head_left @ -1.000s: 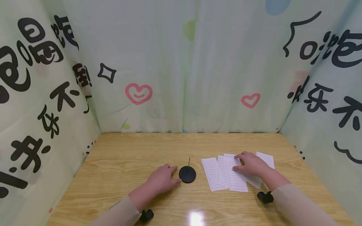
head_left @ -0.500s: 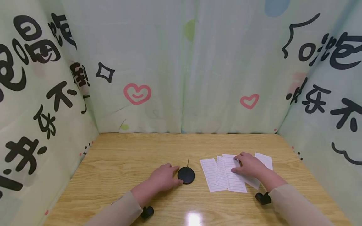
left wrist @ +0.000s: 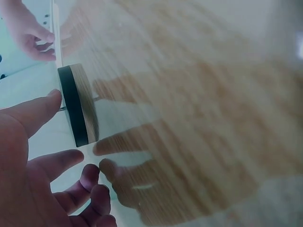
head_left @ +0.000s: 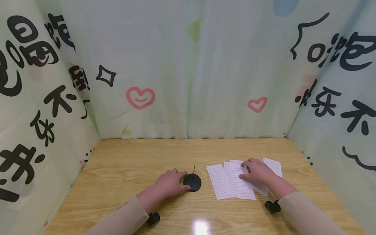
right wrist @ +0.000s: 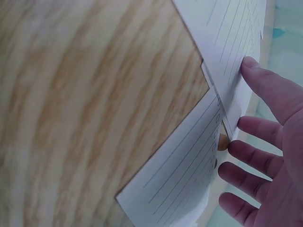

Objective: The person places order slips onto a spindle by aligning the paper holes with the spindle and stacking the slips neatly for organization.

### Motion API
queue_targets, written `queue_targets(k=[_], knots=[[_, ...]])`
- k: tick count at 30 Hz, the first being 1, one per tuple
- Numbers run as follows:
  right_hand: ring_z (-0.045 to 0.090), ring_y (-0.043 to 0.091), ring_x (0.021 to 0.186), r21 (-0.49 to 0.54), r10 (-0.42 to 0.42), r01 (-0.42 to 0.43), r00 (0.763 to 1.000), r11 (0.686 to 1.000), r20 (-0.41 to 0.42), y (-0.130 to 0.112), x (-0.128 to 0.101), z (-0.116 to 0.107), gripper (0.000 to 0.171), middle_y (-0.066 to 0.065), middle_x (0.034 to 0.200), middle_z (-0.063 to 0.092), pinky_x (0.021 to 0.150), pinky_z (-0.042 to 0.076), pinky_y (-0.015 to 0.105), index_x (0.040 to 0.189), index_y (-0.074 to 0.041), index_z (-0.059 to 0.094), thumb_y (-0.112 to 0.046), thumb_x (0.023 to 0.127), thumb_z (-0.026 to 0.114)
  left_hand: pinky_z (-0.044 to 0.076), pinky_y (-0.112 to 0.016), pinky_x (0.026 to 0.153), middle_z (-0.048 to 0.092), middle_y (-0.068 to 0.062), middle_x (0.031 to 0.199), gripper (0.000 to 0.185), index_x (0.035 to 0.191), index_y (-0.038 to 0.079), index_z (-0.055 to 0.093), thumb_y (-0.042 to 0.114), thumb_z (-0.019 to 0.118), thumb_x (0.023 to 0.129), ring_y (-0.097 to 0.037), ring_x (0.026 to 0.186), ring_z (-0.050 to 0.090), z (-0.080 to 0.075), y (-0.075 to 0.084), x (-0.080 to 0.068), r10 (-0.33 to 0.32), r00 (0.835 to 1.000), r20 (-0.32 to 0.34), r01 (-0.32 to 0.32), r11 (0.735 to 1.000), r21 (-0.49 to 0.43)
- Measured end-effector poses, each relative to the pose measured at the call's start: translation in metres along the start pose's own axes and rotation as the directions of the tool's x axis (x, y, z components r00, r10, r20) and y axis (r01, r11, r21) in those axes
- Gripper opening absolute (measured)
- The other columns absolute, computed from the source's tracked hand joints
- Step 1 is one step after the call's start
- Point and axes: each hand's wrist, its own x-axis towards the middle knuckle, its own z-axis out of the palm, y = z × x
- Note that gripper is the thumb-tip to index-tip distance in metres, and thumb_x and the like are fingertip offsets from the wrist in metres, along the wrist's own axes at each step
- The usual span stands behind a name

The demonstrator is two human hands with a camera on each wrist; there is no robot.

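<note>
Left of the paper slips stands a receipt spike (head_left: 192, 182), a black round base with a thin rod showing past its far edge. My left hand (head_left: 171, 184) is at its left side, index finger and thumb apart, their tips right at the base's edge. In the left wrist view the thumb overlaps the rim of the black base (left wrist: 75, 106), and the other fingers are loosely bent. Over several white lined paper slips (head_left: 242, 186), overlapping in a fan, lies my right hand (head_left: 258, 171). Its thumb tip rests on an upper slip (right wrist: 232, 42), other fingertips near its edge.
Wood-grain table (head_left: 147, 153) lies under everything, its surface glossy near the front. Printed curtains (head_left: 164, 65) enclose the back and both sides. A black wrist camera (head_left: 153, 219) sits on the left wrist, another wrist camera (head_left: 272, 207) on the right.
My left hand has moved slightly right, bringing index finger and thumb closer to the spike's base. The right hand stays over the slips. The whole head view has shifted a little.
</note>
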Motion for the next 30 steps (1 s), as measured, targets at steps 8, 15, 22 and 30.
queue_targets(k=[8, 15, 22, 30], knots=[[0.055, 0.027, 0.094, 0.045, -0.016, 0.014, 0.998, 0.999, 0.063, 0.002, 0.008, -0.002, 0.053, 0.01, 0.104, 0.059, 0.086, 0.045, 0.049, 0.113, -0.003, 0.062, -0.041, 0.081, 0.081, 0.048, -0.044, 0.082, 0.058, -0.009, 0.116, 0.062, 0.14, 0.025, 0.059, 0.055, 0.069, 0.087, -0.027, 0.095, 0.056, 0.001, 0.001, 0.0, 0.008, 1.0, 0.001, -0.008, 1.0, 0.01], [0.049, 0.022, 0.083, 0.092, -0.009, -0.004, 0.99, 0.996, 0.137, 0.001, 0.014, -0.009, 0.051, 0.005, 0.092, 0.054, 0.077, 0.043, 0.042, 0.11, -0.001, 0.059, -0.035, 0.081, 0.082, 0.048, -0.044, 0.082, 0.058, -0.009, 0.117, 0.063, 0.141, 0.026, 0.058, 0.055, 0.07, 0.087, -0.027, 0.096, 0.057, 0.0, 0.001, 0.0, 0.008, 1.0, 0.001, -0.008, 1.0, 0.014], [0.049, 0.023, 0.082, 0.091, -0.02, 0.006, 0.988, 0.996, 0.156, -0.001, 0.015, -0.013, 0.043, 0.005, 0.089, 0.053, 0.076, 0.042, 0.04, 0.103, -0.003, 0.059, -0.033, 0.081, 0.082, 0.048, -0.045, 0.081, 0.058, -0.01, 0.116, 0.063, 0.142, 0.028, 0.057, 0.054, 0.071, 0.086, -0.027, 0.094, 0.056, -0.001, 0.002, 0.0, 0.003, 1.0, 0.008, -0.003, 1.0, -0.001], [0.052, 0.026, 0.09, 0.074, 0.02, -0.029, 0.992, 0.997, 0.122, 0.0, 0.014, -0.013, 0.062, 0.01, 0.103, 0.057, 0.086, 0.045, 0.047, 0.116, 0.004, 0.058, -0.039, 0.079, 0.083, 0.047, -0.044, 0.079, 0.058, -0.009, 0.113, 0.062, 0.141, 0.028, 0.057, 0.053, 0.071, 0.086, -0.026, 0.091, 0.055, -0.002, 0.002, 0.001, 0.007, 1.0, 0.008, -0.007, 1.0, -0.01]])
